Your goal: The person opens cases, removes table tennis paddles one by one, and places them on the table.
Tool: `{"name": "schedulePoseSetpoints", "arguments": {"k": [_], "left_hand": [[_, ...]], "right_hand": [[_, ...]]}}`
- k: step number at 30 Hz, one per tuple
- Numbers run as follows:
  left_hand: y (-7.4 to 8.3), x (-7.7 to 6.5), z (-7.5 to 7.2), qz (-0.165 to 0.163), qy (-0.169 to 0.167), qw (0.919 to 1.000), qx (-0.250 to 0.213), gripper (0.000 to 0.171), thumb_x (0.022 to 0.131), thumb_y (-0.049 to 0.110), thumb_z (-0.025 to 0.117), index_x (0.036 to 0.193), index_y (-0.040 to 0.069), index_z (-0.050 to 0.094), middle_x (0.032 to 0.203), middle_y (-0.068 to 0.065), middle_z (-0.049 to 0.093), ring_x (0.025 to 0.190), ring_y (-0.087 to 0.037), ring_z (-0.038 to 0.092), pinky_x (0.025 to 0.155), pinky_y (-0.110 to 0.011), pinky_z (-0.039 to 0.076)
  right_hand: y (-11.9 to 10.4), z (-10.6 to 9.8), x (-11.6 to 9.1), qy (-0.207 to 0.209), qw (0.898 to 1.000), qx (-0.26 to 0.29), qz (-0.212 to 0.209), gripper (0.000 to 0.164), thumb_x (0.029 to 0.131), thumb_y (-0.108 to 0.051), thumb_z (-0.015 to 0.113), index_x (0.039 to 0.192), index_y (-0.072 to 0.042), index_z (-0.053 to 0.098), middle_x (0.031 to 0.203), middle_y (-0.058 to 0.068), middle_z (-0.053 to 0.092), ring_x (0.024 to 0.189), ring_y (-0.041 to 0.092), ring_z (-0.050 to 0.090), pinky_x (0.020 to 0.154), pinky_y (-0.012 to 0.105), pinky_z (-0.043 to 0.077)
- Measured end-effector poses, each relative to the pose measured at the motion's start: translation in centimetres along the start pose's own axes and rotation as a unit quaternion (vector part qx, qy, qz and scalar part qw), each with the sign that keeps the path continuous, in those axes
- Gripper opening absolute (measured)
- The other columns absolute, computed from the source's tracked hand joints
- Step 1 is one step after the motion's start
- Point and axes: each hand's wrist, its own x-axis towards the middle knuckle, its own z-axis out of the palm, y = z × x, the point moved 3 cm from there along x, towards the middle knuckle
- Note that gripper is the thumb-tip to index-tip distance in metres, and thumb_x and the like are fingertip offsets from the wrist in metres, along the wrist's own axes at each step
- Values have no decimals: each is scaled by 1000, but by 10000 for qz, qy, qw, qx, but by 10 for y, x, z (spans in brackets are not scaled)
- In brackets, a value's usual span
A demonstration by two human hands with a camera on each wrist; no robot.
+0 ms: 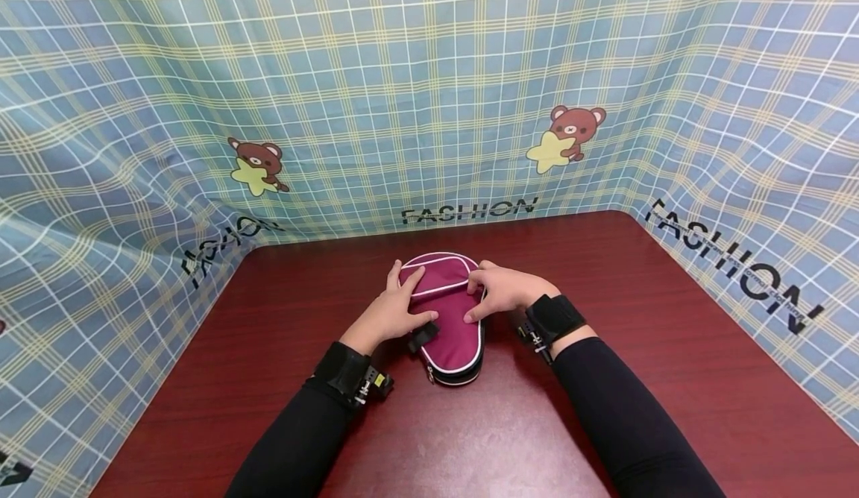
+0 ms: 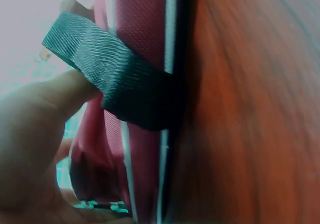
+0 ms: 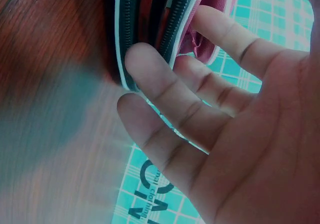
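Observation:
A magenta paddle-shaped zip case (image 1: pixel 452 338) with white piping lies flat on the table, its rounded wide end away from me. My left hand (image 1: pixel 388 316) rests on its left side, fingers spread over the top and thumb near a black strap loop (image 2: pixel 100 59). On the other side, my right hand (image 1: pixel 508 289) touches the case's edge with slightly bent fingers. In the right wrist view the side zipper (image 3: pixel 172 27) is parted, with a dark and reddish inside showing. A small cord pull (image 3: pixel 195 40) hangs near the right fingers. What lies inside is mostly hidden.
The dark red wooden table (image 1: pixel 268 379) extends all round the case. Behind and at both sides hangs a blue checked cloth (image 1: pixel 403 110) printed with bears and lettering. Each wrist carries a black strap with a small camera.

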Motion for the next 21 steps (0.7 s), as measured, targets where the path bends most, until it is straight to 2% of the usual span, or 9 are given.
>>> {"name": "schedulePoseSetpoints", "arguments": {"k": [7, 21], "left_hand": [[-3, 2, 3, 201, -21, 9998, -40, 84, 70, 64, 55, 139, 43, 12, 144, -1, -19, 117, -35, 38, 88, -44, 37], [-1, 1, 2, 268, -8, 9996, 122, 82, 70, 64, 54, 139, 43, 14, 145, -1, -17, 115, -36, 39, 86, -43, 39]], "right_hand": [[0, 0, -1, -66, 10000, -33, -32, 56, 57, -55, 75, 92, -14, 59, 98, -1, 42, 74, 11, 51, 68, 27, 41], [3, -2, -1, -142, 9999, 64, -21, 53, 57, -50, 77, 91, -14, 59, 98, -2, 43, 77, 10, 50, 70, 26, 41]]}}
